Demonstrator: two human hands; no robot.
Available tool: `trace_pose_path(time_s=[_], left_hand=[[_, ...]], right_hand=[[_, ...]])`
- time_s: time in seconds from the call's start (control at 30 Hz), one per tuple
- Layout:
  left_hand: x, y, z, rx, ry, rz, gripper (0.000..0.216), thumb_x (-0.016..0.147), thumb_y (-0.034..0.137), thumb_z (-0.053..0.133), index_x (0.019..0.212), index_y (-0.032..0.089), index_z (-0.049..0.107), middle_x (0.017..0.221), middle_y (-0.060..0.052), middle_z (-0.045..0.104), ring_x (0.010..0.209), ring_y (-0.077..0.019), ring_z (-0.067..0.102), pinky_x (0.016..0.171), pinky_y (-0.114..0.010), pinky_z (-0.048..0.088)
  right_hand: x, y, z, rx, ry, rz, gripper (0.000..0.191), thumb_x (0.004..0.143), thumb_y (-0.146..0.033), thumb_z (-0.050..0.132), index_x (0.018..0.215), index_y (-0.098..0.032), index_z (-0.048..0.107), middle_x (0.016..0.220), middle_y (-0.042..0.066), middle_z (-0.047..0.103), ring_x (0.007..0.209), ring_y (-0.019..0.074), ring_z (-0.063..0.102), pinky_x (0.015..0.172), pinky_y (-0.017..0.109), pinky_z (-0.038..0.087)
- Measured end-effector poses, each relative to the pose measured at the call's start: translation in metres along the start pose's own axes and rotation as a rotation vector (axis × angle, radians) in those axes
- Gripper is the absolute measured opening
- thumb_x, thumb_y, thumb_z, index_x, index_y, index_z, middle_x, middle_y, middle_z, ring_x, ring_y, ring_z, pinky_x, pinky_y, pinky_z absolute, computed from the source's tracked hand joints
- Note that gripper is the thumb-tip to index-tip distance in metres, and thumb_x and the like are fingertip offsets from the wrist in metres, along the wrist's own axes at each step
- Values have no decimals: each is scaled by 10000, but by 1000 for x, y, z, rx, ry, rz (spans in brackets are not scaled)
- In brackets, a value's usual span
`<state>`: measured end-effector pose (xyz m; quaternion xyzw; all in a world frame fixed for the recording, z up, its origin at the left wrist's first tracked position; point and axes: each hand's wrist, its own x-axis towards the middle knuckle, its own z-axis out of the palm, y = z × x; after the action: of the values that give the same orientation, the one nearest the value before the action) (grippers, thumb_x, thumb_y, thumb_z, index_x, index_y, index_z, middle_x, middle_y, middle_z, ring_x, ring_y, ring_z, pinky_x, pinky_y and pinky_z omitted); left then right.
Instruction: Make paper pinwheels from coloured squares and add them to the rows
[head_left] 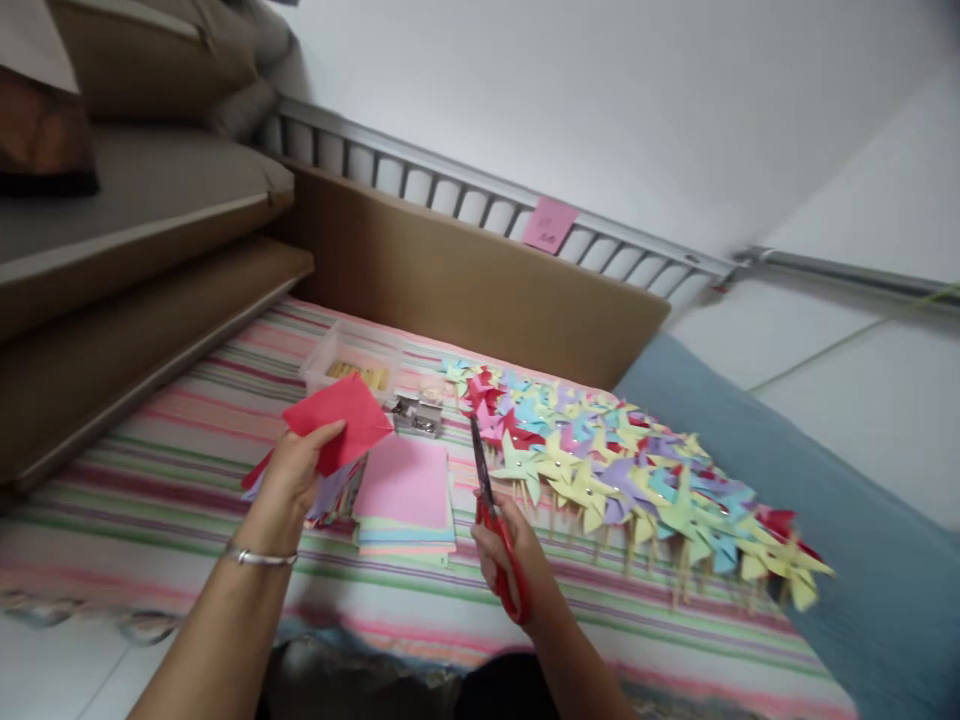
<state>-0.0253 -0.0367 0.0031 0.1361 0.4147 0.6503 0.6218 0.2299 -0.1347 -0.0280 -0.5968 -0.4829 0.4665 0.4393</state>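
Observation:
A square of red paper [358, 418] is pinched in my left hand [298, 470], thumb on top, with a cut visible near its right corner. My right hand [510, 550] grips red-handled scissors [482, 465], whose dark blades point up and away from me and look closed. Between the hands lies a stack of coloured paper squares [405, 485], pink uppermost. Under the red paper sits another pile of papers [337, 495], partly hidden by my left hand. Many paper pinwheels [592, 490] on thin sticks lie to the right of the scissors.
Behind the red paper stand a clear plastic box [341, 345] with yellowish sticks and a small metal-coloured box [418, 415] of small pieces. A striped cloth [187, 470] covers the surface. A brown board [465, 270] bounds the back, with cushions [135, 210] at left.

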Motion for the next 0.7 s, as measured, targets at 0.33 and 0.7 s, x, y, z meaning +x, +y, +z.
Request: trace_pose_path(time_s=[0.33,0.7], left_hand=[[8,17,-18,307,35,123,435,429,239,832,811,90,686,694,-90,722,558,-217,650,550,-310,507],[16,23,-30,460,-83,33,369,550,253,804,868,104,690,763,-97,739,627,-212,678,600,-293,530]], right_hand=[[20,-29,62,-53,-459,-157,400,780,-228,542,1173,-249,473,982,38,619,754,130,596,686,259,480],[3,-39,42,-189,-591,139,335,856,-487,478,965,-176,537,663,-11,544,444,63,446,397,168,333]])
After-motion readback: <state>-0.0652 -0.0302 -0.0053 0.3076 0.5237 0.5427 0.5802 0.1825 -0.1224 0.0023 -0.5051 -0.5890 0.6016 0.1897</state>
